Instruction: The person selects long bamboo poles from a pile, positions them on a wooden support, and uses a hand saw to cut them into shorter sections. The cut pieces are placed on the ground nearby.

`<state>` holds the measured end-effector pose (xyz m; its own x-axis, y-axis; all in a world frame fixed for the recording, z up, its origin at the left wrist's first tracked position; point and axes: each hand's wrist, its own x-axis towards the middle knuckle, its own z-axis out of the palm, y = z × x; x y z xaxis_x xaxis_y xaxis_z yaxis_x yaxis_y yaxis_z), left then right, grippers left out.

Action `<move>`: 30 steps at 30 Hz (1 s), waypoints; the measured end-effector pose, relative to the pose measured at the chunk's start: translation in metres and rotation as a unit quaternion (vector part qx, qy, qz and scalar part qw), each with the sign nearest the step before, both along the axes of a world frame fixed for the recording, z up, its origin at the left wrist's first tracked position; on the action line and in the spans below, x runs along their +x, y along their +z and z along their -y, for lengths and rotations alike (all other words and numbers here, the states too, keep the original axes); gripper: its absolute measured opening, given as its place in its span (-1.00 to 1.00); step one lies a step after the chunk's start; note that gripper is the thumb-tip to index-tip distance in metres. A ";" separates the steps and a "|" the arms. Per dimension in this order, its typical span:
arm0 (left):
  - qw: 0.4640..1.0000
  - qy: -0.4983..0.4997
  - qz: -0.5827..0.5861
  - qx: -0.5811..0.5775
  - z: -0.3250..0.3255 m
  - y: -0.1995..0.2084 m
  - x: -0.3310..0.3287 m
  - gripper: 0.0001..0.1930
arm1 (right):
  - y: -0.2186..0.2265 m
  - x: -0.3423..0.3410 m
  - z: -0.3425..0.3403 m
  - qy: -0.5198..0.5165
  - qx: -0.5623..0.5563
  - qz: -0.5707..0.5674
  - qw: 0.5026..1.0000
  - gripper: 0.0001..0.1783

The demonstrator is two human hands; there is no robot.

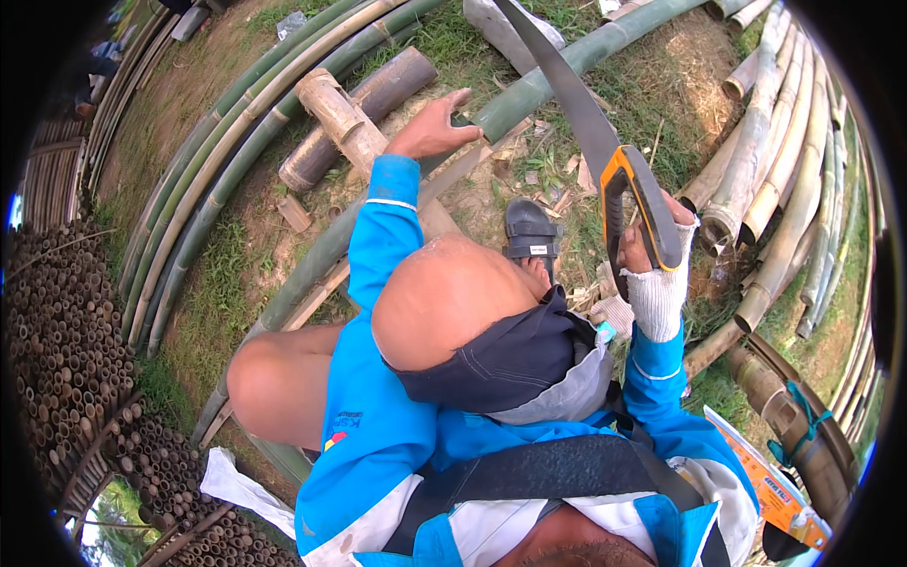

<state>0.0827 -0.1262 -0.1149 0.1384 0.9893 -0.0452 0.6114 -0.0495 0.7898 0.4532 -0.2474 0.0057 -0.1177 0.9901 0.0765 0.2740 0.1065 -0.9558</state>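
Note:
My right hand (652,236), in a white fingerless glove, grips a handsaw by its yellow and black handle (669,210). The saw's long grey blade (574,94) points up and away, crossing over a green bamboo pole (586,61). Bare and with fingers spread, my left hand (433,128) is beside the near end of that pole; whether its thumb touches the bamboo I cannot tell. Below that hand, a second length of green bamboo (298,293) slants toward the lower left. Crossed pieces of thick bamboo (359,142) lie just left of the hand.
Long bamboo poles (222,170) curve along the left, with stacked cut bamboo (71,340) behind them. More dry poles (756,161) lie on the right. A grey block (510,33) rests at the top. My sandalled foot (534,236) stands among wood chips. An orange and white saw sleeve (779,491) is at lower right.

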 end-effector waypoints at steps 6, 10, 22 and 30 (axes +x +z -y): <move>0.991 -0.047 -0.038 -0.122 -0.087 -0.026 0.021 0.33 | -0.008 -0.001 -0.004 0.007 0.013 0.045 0.999 -0.39; 0.980 -0.082 -0.115 -0.139 -0.110 -0.026 0.035 0.25 | -0.009 0.004 -0.003 0.012 0.094 0.095 0.991 -0.35; 0.951 0.110 -0.282 0.057 -0.048 0.067 0.088 -0.42 | 0.016 0.022 0.000 -0.013 0.038 0.018 0.999 -0.35; 0.852 0.144 -0.437 0.248 -0.060 0.111 0.054 -0.67 | 0.020 0.026 0.006 -0.027 0.031 -0.014 0.999 -0.34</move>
<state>0.1363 -0.0664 -0.0040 0.0153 0.9042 0.4268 0.9988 0.0063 -0.0491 0.4792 -0.2534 0.0256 -0.0609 0.9883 0.1399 0.2542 0.1508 -0.9553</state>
